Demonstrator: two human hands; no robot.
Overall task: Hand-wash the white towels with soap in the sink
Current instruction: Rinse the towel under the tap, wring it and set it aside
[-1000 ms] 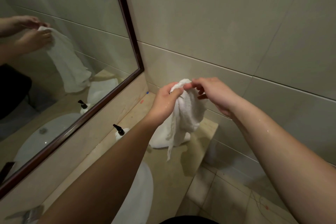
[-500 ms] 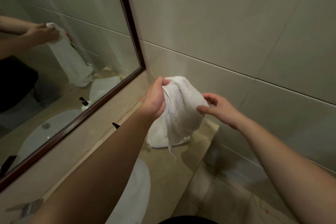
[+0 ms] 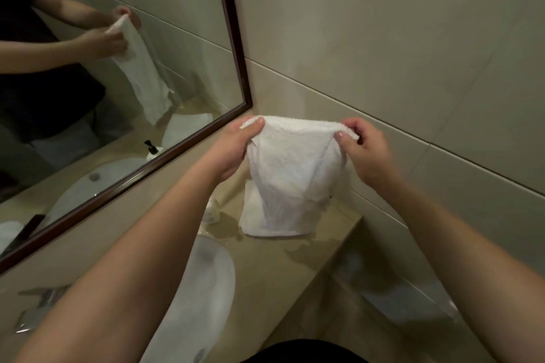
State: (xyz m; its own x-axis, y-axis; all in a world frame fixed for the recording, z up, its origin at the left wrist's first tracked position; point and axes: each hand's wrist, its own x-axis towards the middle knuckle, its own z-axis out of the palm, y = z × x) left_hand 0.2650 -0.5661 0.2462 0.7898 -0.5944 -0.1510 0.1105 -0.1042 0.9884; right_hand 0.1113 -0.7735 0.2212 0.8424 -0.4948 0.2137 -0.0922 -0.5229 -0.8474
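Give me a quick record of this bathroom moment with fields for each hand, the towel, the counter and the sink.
left hand: left hand pinches one top corner of the white terry towel
right hand: right hand pinches the other top corner
towel: spread between both hands, hanging above the counter
counter: beige stone counter, another white folded towel lying on it behind the held one
sink: white oval basin, below the left forearm

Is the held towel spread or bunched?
Spread: left hand and right hand pinch the towel by its top corners; it hangs open.
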